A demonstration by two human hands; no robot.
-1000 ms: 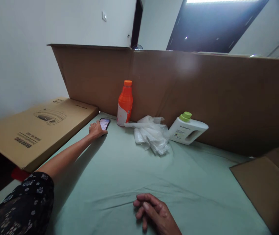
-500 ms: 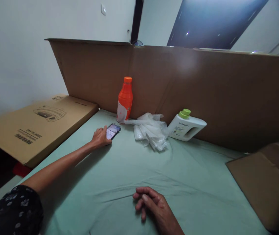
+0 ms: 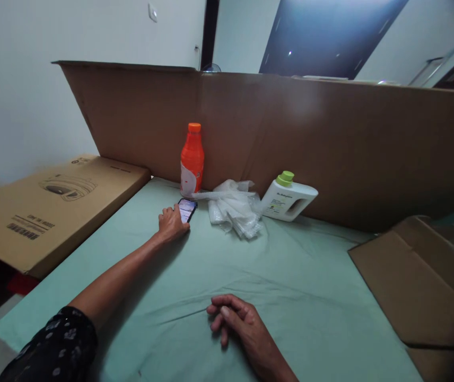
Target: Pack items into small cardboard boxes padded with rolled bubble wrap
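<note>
My left hand reaches far out over the green cloth and grips a smartphone by its near end, the lit screen facing up. Just behind the phone stands an upright orange bottle with an orange cap. To the phone's right lies a crumpled bundle of clear bubble wrap. Beyond that, a white jug with a green cap leans tilted against the cardboard. My right hand rests low over the cloth near the front, fingers loosely curled and apart, holding nothing.
A tall cardboard panel walls off the back. At left lies a flat printed cardboard box; at right sits another piece of folded cardboard. Green cloth with shallow wrinkles covers the surface.
The view has shifted to the right, so the bottles and wrap sit further left. My left hand, with the phone, now appears nearer the orange bottle and bubble wrap. My right hand keeps its loose pose.
</note>
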